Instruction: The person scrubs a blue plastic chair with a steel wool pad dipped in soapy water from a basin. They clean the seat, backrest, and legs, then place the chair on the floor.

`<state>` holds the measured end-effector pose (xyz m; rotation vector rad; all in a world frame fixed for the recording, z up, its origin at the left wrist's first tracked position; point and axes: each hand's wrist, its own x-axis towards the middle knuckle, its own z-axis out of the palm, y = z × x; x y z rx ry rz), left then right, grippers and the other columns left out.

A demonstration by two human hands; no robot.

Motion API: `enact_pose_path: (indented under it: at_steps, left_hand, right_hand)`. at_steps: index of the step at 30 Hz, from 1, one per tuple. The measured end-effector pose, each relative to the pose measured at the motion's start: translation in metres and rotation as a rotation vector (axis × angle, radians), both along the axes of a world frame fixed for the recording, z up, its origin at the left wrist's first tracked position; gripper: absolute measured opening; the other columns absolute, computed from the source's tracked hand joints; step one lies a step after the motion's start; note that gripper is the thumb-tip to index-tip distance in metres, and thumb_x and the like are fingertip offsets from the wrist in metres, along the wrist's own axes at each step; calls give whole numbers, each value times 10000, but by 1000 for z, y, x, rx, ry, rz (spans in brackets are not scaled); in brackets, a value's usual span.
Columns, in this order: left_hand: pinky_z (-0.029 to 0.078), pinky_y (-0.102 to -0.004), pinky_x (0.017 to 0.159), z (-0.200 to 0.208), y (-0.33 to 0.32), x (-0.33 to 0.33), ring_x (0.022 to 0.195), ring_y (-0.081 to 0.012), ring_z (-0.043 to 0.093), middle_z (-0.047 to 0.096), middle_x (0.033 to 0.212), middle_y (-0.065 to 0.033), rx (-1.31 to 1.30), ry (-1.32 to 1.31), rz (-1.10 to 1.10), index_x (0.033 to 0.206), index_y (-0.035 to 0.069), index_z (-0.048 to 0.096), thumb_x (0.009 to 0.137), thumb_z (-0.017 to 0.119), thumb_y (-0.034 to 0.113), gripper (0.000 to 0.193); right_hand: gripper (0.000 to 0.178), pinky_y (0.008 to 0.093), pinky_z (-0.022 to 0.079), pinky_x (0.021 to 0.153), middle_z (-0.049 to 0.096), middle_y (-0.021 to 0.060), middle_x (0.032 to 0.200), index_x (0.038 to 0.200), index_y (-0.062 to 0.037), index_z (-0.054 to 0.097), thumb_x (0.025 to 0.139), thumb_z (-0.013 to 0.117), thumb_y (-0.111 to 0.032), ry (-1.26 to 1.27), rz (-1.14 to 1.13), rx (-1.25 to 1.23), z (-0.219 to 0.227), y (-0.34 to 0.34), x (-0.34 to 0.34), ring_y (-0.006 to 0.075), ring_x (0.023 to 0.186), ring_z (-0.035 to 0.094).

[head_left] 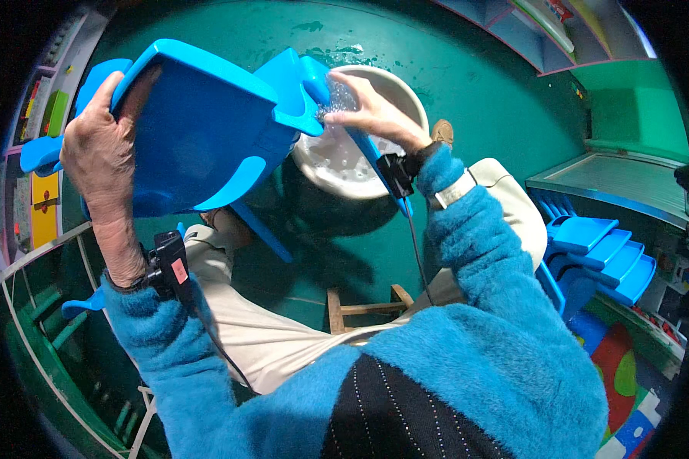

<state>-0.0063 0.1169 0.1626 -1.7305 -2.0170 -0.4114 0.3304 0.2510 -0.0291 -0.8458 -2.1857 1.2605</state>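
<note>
A blue plastic chair (199, 138) is held tilted in front of me, at the left of the round bucket. My left hand (99, 149) is closed over the edge of its broad panel, with the thumb on the inner face. By the chair's far right part, my right hand (379, 115) pinches a sudsy, translucent wad (340, 101) against the blue plastic; its exact kind cannot be made out. Partly beneath that hand stands the pale bucket (416, 103), holding cloudy water with foam. One blue leg of the chair crosses in front of the bucket.
Wet splashes lie on the green floor (283, 38) beyond the bucket. Several blue chairs (612, 264) are stacked at the right, below a metal-topped table (620, 183). A wooden stool (367, 310) is between my legs. Shelves (27, 138) line the left, with a white metal frame (46, 256) nearer.
</note>
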Motion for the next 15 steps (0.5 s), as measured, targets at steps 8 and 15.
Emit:
enact_pose_path:
  at_steps: [8,15]
  left_hand:
    - [478,-279,478,0,-22,19,540,-119,628,673,652,-4,-12,58,100,1109,193,727,876,687,475,368]
    - [508,-286,493,2,-22,27,546,-128,650,671,633,-9,2,5,66,1113,171,726,877,670,502,411]
  right_hand:
    - [569,434,491,925,606,205,1098,1246,-64,548,806,808,-313,129,-260,135,9,-4,-43,339,1039,604]
    - [463,470,481,907,539,221,1069,1165,-67,502,826,760,-248,-144,-322,109,-2,-18,-35,385,1024,572]
